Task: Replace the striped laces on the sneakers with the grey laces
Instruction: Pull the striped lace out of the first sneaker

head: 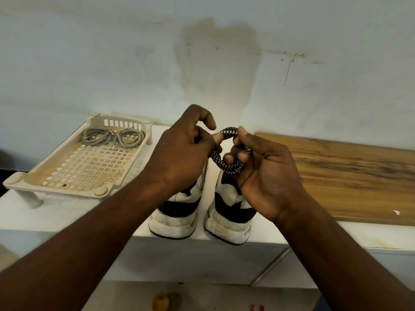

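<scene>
Two white-and-black sneakers stand heel toward me on the white counter, the left sneaker and the right sneaker. Above them a black-and-white striped lace is coiled into a small ring. My left hand pinches the ring's left side between thumb and fingers. My right hand grips the right side, fingers curled through the coil. Whether the lace still runs into a sneaker is hidden behind my hands. Two bundled grey laces lie in the far end of a cream tray.
The cream slotted plastic tray on short legs stands at the left of the white counter. A wooden board lies at the right. A stained wall rises just behind. The counter's front edge runs under the sneaker heels.
</scene>
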### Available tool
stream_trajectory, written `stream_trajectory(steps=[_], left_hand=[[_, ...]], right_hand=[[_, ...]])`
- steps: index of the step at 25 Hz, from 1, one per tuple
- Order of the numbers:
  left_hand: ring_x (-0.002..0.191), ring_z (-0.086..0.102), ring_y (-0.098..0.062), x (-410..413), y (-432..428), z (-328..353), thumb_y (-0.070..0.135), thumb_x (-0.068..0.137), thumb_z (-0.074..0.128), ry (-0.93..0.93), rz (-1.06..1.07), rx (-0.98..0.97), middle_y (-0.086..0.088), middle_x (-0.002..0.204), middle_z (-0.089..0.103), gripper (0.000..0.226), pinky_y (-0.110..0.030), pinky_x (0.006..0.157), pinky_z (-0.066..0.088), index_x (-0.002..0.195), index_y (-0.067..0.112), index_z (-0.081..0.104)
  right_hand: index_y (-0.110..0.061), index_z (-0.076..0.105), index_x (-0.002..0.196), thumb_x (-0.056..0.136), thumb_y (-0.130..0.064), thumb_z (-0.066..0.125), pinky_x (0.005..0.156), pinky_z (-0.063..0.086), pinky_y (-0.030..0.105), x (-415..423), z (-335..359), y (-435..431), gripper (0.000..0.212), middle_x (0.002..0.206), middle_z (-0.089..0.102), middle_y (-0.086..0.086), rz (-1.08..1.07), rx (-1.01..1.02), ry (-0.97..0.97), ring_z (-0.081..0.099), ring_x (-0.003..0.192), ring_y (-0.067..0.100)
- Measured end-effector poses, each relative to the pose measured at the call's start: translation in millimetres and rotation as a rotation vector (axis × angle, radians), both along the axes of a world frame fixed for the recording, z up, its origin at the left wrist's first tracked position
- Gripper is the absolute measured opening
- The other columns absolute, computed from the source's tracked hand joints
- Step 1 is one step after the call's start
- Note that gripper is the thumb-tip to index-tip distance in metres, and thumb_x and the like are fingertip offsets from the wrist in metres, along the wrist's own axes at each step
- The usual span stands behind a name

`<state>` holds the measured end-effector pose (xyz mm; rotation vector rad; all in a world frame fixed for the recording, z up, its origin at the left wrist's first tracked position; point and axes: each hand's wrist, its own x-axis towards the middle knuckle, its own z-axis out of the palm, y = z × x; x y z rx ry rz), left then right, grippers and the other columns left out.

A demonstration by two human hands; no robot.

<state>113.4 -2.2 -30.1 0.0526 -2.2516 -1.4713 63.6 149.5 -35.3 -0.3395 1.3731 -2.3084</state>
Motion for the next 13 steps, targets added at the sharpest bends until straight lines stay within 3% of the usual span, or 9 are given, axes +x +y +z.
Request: stream_trajectory(steps=[2,3,6,10,13], left_hand=[[0.079,0.070,-0.011,2,-6,2,0.015,0.100,0.062,0.041,-0.112,-0.045,-0.001,0.083,0.073,0.012,-0.034,0.078,0.056,0.101,0.026,0.059],[0.083,0.070,-0.013,3,-8,3,0.013,0.100,0.061,0.044,-0.144,-0.103,0.002,0.083,0.072,0.016,-0.034,0.082,0.055,0.099,0.028,0.063],[0.079,0.069,-0.009,6,-8,4,0.013,0.096,0.064,0.021,-0.104,-0.186,0.010,0.079,0.073,0.023,-0.019,0.072,0.052,0.096,0.034,0.075],[0.055,0.056,0.001,6,-12,8,0.018,0.079,0.076,-0.055,0.030,-0.197,0.018,0.058,0.062,0.018,-0.012,0.051,0.039,0.088,0.033,0.077],[0.061,0.057,0.000,7,-20,12,0.017,0.074,0.078,-0.100,0.081,-0.212,0.016,0.065,0.062,0.022,-0.010,0.052,0.036,0.089,0.033,0.077]], right_hand=[[-0.011,0.060,0.086,0.100,-0.026,0.059,0.065,0.050,0.027,-1,0,0,0.021,0.063,0.044,-0.001,-0.034,0.073,0.064,0.050,0.062,0.015],[-0.011,0.061,0.086,0.101,-0.026,0.059,0.065,0.048,0.026,-2,-1,-1,0.021,0.064,0.046,-0.002,-0.060,0.115,0.104,0.050,0.062,0.013],[-0.012,0.068,0.093,0.102,-0.026,0.060,0.061,0.048,0.021,-1,-4,-4,0.019,0.069,0.052,-0.003,-0.114,0.186,0.181,0.050,0.061,0.008],[-0.006,0.068,0.103,0.100,-0.017,0.062,0.065,0.052,0.025,4,-4,-9,0.014,0.077,0.065,0.001,-0.029,0.212,0.178,0.057,0.066,0.013],[-0.003,0.069,0.104,0.100,-0.010,0.061,0.060,0.053,0.021,8,0,-17,0.011,0.076,0.067,0.004,-0.057,0.271,0.187,0.062,0.069,0.016]])
